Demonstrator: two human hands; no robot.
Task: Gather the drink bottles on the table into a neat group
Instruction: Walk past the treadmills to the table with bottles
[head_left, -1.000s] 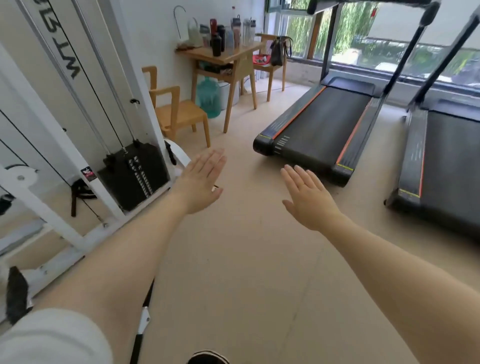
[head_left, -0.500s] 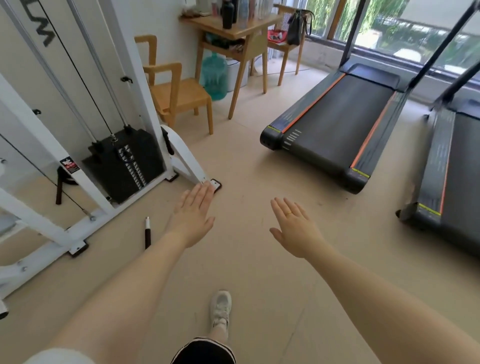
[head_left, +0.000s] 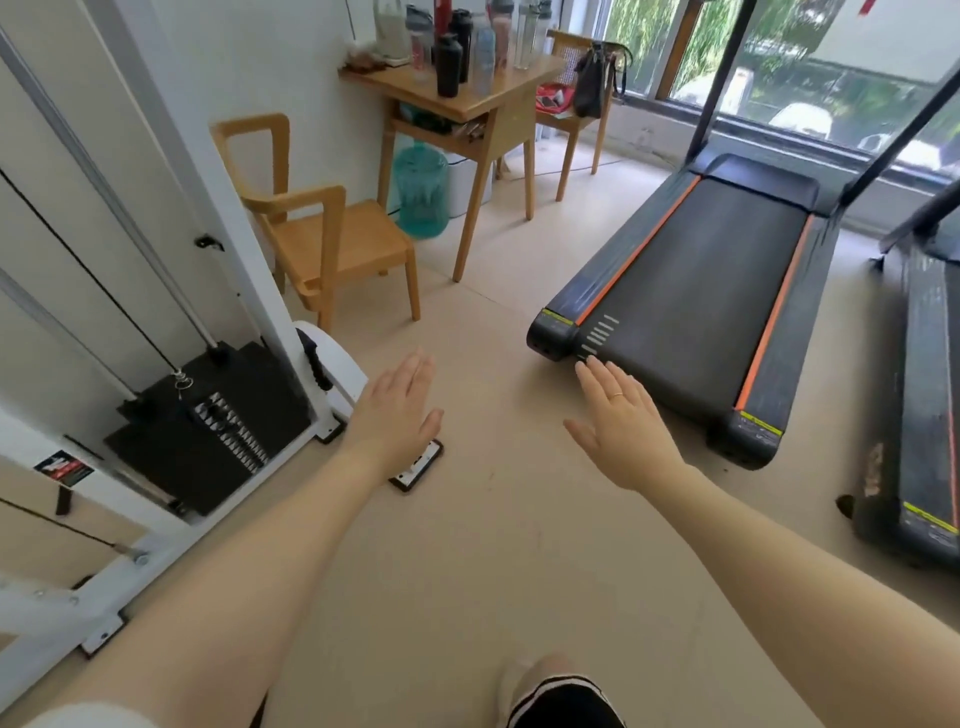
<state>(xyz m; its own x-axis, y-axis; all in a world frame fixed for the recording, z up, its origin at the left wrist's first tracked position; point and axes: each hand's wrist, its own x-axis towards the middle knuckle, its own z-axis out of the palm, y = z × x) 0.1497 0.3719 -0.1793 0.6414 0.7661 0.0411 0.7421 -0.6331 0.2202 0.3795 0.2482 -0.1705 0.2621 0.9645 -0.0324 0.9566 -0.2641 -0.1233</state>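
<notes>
Several drink bottles stand on a small wooden table (head_left: 410, 85) against the far wall: a black bottle (head_left: 448, 65) at the front, clear and pale ones (head_left: 524, 34) behind it, a red one at the back. My left hand (head_left: 397, 415) and my right hand (head_left: 623, 426) are stretched out flat over the floor, fingers apart, holding nothing. Both hands are well short of the table.
A wooden armchair (head_left: 332, 244) stands left of the table, a teal water jug (head_left: 422, 192) beneath it, another chair with a black bag (head_left: 592, 83) behind. A white cable machine (head_left: 197, 395) is on my left. Two treadmills (head_left: 696, 306) lie on my right.
The view has lifted and moved closer to the table, so the bottles are back in frame. Both hands stay open and stretched ahead.
</notes>
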